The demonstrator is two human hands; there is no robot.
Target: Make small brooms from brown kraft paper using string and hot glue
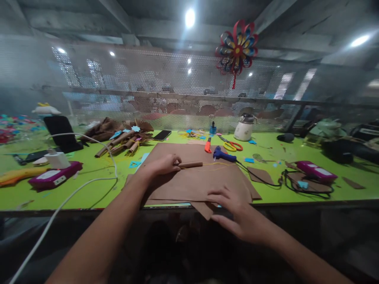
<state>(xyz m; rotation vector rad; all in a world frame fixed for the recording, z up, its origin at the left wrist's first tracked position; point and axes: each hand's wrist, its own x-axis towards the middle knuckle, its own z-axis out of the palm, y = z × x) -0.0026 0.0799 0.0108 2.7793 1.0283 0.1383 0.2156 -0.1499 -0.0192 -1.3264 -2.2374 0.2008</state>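
On flat brown paper sheets (177,187), we count one slim rolled brown-paper tube (192,164), its left end pinched and hidden by our left hand (166,164). Our right hand (235,211) spreads its fingers at the sheets' near edge. We see two purple plastic power strips (55,178); heaped brown paper tubes (120,142) overlap too much to count.

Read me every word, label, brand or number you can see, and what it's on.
No text can be read.
Dark item at the right edge: pale marking, too blurred to read.
White jug: faint marks, too small to tell whether they are lettering.
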